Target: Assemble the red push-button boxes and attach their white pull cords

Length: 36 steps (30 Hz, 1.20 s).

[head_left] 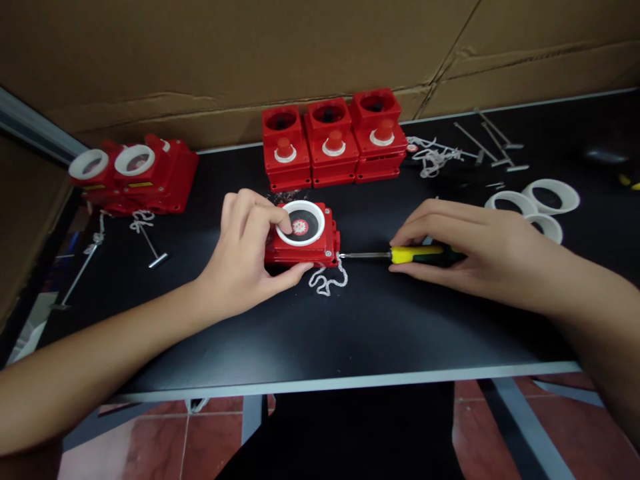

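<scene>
A red box with a white ring and a dark round window (330, 233) lies on the black table, with my left hand (250, 250) closed around its left end. My thumb presses its front edge and a finger bends over the ring. In my right hand (465, 247) is a screwdriver (415, 255) with a yellow and black handle, held level. Its tip meets the right side of the box, near the front corner, where a white cord (327, 283) hangs down onto the table. The left end of the box is hidden by my hand.
Several red boxes stand at the back, three with red knobs (334, 141) and others with white rings (137, 160) at far left. Metal T-shaped rods (480, 143) and loose white rings (553, 195) lie on the right. Cardboard (225, 53) walls the back.
</scene>
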Available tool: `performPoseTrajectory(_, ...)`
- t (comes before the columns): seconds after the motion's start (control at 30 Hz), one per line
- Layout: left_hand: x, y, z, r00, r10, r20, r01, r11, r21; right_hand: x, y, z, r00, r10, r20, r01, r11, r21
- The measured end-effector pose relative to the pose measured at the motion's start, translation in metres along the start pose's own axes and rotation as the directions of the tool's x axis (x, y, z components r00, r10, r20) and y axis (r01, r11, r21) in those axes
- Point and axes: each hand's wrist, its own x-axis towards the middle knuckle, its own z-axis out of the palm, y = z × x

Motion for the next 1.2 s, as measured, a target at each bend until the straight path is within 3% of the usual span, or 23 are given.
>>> performPoseTrajectory(0.3, 0.0, -0.002, 0.002, 1.0, 0.005, -0.002, -0.005, 1.0, 0.016, -0.003, 0.0, -0.003, 0.998, 0.053, 0.037, -0.052, 0.998, -0.045)
performPoseTrajectory(0.5, -0.005, 0.001, 0.004, 0.994, -0.039, -0.102, 0.051, 0.992, 0.119, -0.001, 0.002, -0.006, 0.997, 0.054, 0.049, -0.048, 0.991, -0.128)
performPoseTrajectory(0.63, -0.006, 0.009, -0.002, 0.977, 0.109, -0.186, -0.075, 0.981, 0.18, -0.001, 0.008, -0.002, 0.998, 0.068, 0.012, -0.065, 0.985, -0.16)
performPoseTrajectory(0.77, -0.004, 0.016, -0.007, 0.942, 0.335, 0.018, -0.335, 0.94, 0.064, -0.002, 0.014, 0.004, 0.999, 0.036, -0.026, -0.039, 0.988, -0.148)
performPoseTrajectory(0.87, -0.002, 0.019, -0.007, 0.922, 0.371, 0.113, -0.379, 0.923, 0.062, -0.002, 0.015, 0.003, 0.999, 0.014, -0.035, -0.019, 0.989, -0.149)
performPoseTrajectory(1.1, -0.003, 0.019, -0.006, 0.905, 0.394, 0.163, -0.414, 0.902, 0.121, 0.002, 0.015, 0.001, 1.0, -0.005, -0.023, 0.002, 0.99, -0.143)
performPoseTrajectory(1.2, -0.003, 0.017, -0.006, 0.903, 0.421, 0.083, -0.428, 0.895, 0.127, 0.003, 0.016, 0.004, 1.0, -0.002, -0.003, 0.002, 0.99, -0.142)
